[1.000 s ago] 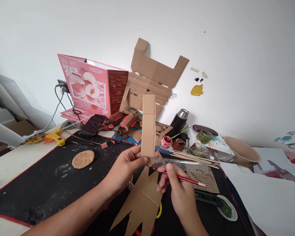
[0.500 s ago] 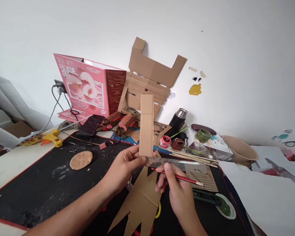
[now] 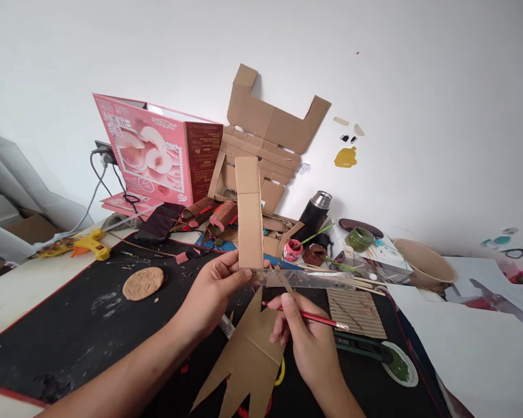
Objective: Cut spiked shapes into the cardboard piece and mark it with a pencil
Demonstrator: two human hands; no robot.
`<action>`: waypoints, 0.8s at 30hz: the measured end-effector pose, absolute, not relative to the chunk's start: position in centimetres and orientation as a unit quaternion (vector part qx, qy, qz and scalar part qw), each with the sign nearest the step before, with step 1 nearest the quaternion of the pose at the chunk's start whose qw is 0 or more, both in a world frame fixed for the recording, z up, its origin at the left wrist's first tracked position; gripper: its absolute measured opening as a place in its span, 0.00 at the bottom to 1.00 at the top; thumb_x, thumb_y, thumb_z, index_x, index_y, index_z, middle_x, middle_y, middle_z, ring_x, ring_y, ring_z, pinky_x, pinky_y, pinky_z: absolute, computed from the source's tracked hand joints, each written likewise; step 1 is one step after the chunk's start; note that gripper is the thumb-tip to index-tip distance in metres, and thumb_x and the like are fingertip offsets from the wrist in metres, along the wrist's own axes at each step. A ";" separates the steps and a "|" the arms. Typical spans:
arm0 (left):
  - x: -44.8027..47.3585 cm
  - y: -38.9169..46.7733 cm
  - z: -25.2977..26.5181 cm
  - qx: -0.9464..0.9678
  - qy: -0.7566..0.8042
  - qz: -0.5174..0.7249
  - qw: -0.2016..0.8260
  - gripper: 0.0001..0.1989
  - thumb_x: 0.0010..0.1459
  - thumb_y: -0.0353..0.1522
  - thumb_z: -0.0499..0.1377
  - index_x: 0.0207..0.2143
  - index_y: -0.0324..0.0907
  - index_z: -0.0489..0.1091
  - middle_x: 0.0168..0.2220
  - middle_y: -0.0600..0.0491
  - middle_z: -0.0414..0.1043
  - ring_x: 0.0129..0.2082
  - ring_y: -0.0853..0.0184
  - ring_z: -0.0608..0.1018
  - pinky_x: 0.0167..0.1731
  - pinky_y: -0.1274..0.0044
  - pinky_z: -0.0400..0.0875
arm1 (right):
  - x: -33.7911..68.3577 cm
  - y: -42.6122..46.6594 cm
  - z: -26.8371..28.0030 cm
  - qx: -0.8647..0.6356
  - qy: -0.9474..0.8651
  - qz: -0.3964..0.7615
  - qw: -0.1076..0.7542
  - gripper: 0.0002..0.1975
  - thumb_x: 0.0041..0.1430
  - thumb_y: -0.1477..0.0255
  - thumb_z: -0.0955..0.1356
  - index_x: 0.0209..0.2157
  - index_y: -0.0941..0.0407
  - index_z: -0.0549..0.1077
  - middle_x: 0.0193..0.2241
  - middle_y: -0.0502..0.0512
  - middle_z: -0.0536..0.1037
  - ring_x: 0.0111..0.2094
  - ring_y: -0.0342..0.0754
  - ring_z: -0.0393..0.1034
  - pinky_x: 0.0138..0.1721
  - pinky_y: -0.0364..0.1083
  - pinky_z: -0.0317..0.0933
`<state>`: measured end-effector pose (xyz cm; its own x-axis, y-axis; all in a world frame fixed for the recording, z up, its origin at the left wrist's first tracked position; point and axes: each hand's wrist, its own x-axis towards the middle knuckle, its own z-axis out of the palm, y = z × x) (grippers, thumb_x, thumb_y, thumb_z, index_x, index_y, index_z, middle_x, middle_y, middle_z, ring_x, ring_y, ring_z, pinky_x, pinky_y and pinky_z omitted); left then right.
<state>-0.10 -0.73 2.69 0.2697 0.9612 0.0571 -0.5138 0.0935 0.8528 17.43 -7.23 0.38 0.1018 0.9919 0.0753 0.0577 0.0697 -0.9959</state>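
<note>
My left hand (image 3: 215,290) pinches the lower end of an upright cardboard strip (image 3: 249,215), its thumb pressing a clear ruler (image 3: 309,279) against that end. The ruler reaches out to the right, above my other hand. Between the thumb and fingers of my right hand (image 3: 307,334) lies a red pencil (image 3: 318,319), its tip pointing left and its eraser end to the right. Below both hands rests a jagged-edged cardboard piece (image 3: 248,354) on the black mat (image 3: 113,337). Yellow and red loops show partly from under it.
A round clay disc (image 3: 143,283) and a yellow glue gun (image 3: 93,245) lie at left. Behind stand a pink box (image 3: 157,151), a large cardboard sheet (image 3: 274,125), paint jars (image 3: 293,250) and a black flask (image 3: 314,213). Corrugated cardboard (image 3: 361,313) and a green cutter (image 3: 361,347) lie at right.
The cardboard strip and ruler have shifted slightly left and up with my left hand. My right hand, with the pencil, has moved a little left and sits lower, apart from the ruler.
</note>
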 end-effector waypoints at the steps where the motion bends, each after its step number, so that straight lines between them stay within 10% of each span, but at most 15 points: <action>1: -0.1 -0.7 2.6 0.405 0.276 0.538 0.686 0.15 0.53 0.34 0.74 0.44 0.41 0.85 0.42 0.45 0.88 0.39 0.58 0.86 0.45 0.72 0.77 | 17.4 -7.3 0.4 -0.522 -0.508 0.437 0.527 0.29 0.69 0.45 0.69 0.33 0.58 0.83 0.16 0.51 0.76 0.18 0.44 0.71 0.22 0.40 0.62; 24: 0.1 -0.3 1.7 0.417 0.290 0.543 0.669 0.17 0.53 0.36 0.75 0.45 0.41 0.85 0.43 0.45 0.87 0.40 0.58 0.85 0.43 0.73 0.75 | 17.7 -7.2 -0.3 -0.500 -0.568 0.398 0.518 0.28 0.74 0.49 0.66 0.33 0.57 0.82 0.15 0.51 0.76 0.17 0.44 0.70 0.22 0.40 0.62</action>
